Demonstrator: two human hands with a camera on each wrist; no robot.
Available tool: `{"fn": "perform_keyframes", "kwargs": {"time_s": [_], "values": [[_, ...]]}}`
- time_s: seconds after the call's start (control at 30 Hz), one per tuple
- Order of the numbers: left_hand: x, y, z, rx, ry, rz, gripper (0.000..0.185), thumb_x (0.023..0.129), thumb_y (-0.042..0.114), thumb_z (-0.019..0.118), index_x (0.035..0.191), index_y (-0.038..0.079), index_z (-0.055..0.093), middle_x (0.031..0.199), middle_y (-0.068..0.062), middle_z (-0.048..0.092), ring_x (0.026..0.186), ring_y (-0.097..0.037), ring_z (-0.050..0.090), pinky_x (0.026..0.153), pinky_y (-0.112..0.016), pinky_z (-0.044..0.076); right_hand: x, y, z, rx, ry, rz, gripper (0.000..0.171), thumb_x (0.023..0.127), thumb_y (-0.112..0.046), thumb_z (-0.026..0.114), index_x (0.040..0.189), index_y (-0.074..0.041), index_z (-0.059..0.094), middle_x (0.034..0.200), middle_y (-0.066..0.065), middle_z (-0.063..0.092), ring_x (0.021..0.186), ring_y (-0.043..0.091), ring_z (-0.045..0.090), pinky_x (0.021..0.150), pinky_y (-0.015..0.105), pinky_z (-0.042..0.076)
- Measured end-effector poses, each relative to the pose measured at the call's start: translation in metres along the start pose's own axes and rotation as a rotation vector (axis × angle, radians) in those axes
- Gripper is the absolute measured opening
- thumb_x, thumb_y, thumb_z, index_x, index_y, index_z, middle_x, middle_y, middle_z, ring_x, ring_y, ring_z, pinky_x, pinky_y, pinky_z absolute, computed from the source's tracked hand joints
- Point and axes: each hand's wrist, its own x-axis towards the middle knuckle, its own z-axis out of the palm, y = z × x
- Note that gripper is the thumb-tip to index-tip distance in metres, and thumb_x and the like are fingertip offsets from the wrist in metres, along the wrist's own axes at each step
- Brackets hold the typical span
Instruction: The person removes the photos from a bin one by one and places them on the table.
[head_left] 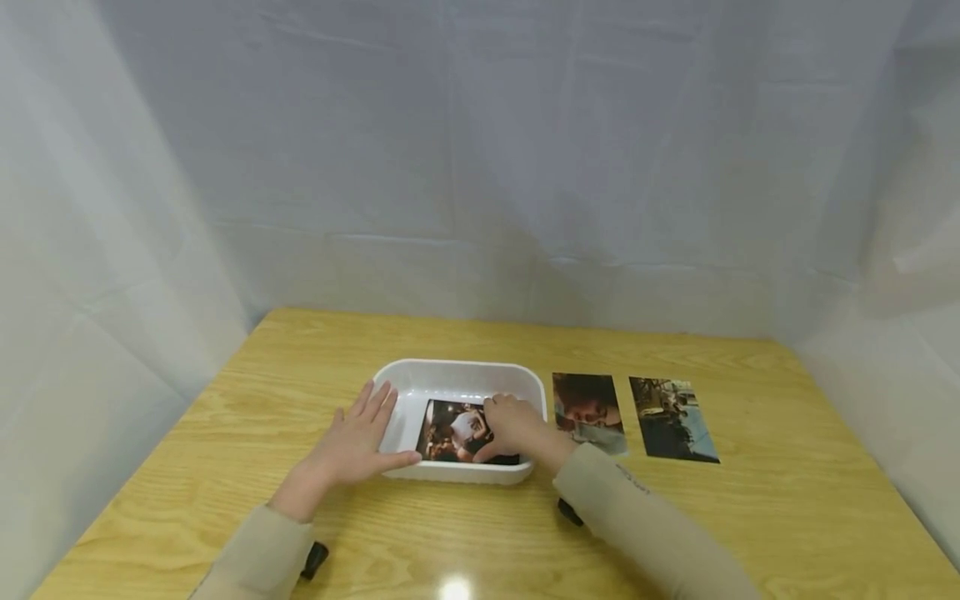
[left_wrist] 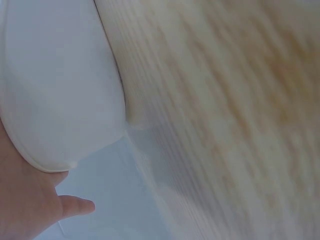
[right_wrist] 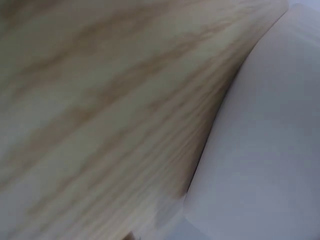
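Observation:
A white plastic tub sits on the wooden table, with a photo of a figure in a white top lying inside it. My left hand rests on the tub's left end, its fingers spread along the rim and thumb stretched across the front edge. Seen from the left wrist, the tub wall rises beside that hand. Reaching in over the right rim, my right hand grips the photo's right part between thumb and fingers. The right wrist view shows only the tub's outer wall and tabletop.
Right of the tub, a dark photo of a face lies flat on the table. Another photo with blue tones lies further right. White sheeting hangs behind the table and on both sides.

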Motion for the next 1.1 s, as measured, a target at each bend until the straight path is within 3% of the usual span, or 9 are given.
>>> {"fn": "perform_keyframes", "kwargs": {"time_s": [0.23, 0.47, 0.63, 0.87, 1.1], "values": [[0.000, -0.001, 0.001, -0.008, 0.011, 0.005, 0.100, 0.075, 0.068, 0.045, 0.138, -0.005, 0.019, 0.144, -0.020, 0.012, 0.131, -0.037, 0.002, 0.091, -0.068, 0.013, -0.001, -0.002, -0.003, -0.006, 0.021, 0.026, 0.066, 0.059, -0.054, 0.073, 0.100, -0.004, 0.058, 0.091, 0.009, 0.052, 0.085, 0.023, 0.051, 0.071, 0.036, 0.046], [0.001, -0.001, 0.002, -0.002, -0.004, -0.012, 0.101, 0.074, 0.070, 0.043, 0.139, -0.004, 0.018, 0.145, -0.018, 0.010, 0.131, -0.036, 0.000, 0.092, -0.068, 0.012, 0.001, 0.001, -0.004, -0.010, 0.113, 0.022, 0.074, 0.056, -0.050, 0.077, 0.106, 0.000, 0.056, 0.096, 0.013, 0.054, 0.093, 0.027, 0.050, 0.080, 0.036, 0.043], [0.001, -0.001, 0.002, 0.008, -0.001, -0.011, 0.100, 0.075, 0.070, 0.043, 0.139, -0.003, 0.019, 0.145, -0.018, 0.011, 0.131, -0.036, 0.001, 0.092, -0.068, 0.014, 0.004, 0.006, -0.001, 0.003, 0.221, -0.038, 0.059, 0.057, -0.042, 0.079, 0.099, -0.005, 0.059, 0.088, 0.010, 0.056, 0.088, 0.026, 0.051, 0.080, 0.035, 0.042], [0.001, 0.000, 0.001, 0.004, 0.005, 0.000, 0.100, 0.075, 0.069, 0.044, 0.138, -0.004, 0.019, 0.144, -0.020, 0.011, 0.131, -0.037, 0.001, 0.091, -0.068, 0.013, 0.000, 0.007, -0.008, 0.075, 0.285, -0.055, 0.044, 0.068, -0.028, 0.076, 0.104, -0.009, 0.061, 0.093, 0.007, 0.058, 0.089, 0.022, 0.053, 0.080, 0.035, 0.044], [0.001, -0.001, 0.000, 0.004, -0.002, -0.002, 0.100, 0.075, 0.069, 0.044, 0.138, -0.004, 0.018, 0.144, -0.020, 0.010, 0.130, -0.037, 0.001, 0.092, -0.068, 0.012, -0.004, 0.008, -0.017, 0.062, 0.427, -0.084, 0.025, 0.067, -0.013, 0.075, 0.089, -0.010, 0.063, 0.082, 0.005, 0.061, 0.080, 0.022, 0.056, 0.073, 0.036, 0.046]]}}
